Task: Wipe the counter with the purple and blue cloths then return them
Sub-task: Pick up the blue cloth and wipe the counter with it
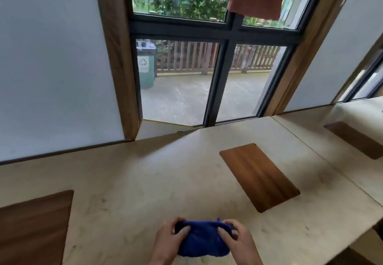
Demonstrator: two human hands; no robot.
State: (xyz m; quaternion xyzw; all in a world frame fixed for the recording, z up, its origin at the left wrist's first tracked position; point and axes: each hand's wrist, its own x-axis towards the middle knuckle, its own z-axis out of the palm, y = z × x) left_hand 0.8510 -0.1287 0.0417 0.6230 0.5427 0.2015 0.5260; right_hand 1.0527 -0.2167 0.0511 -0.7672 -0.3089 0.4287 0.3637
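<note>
Over a pale bench (145,181) with three wooden mats (259,177), left hand (170,242) and right hand (236,239) hold one blue cloth (203,237), fingers clamped on its upper corners.

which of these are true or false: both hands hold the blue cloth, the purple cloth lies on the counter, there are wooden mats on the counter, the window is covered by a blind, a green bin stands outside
1. Both hands hold the blue cloth. True: the left hand and right hand each grip one end.
2. The purple cloth lies on the counter. False: no purple cloth is in view.
3. Wooden mats lie on the counter. True: one mat sits ahead to the right, with others at the edges.
4. A blind covers the window. False: the glass is clear, showing a fence and plants.
5. A green bin stands outside. True.
</note>
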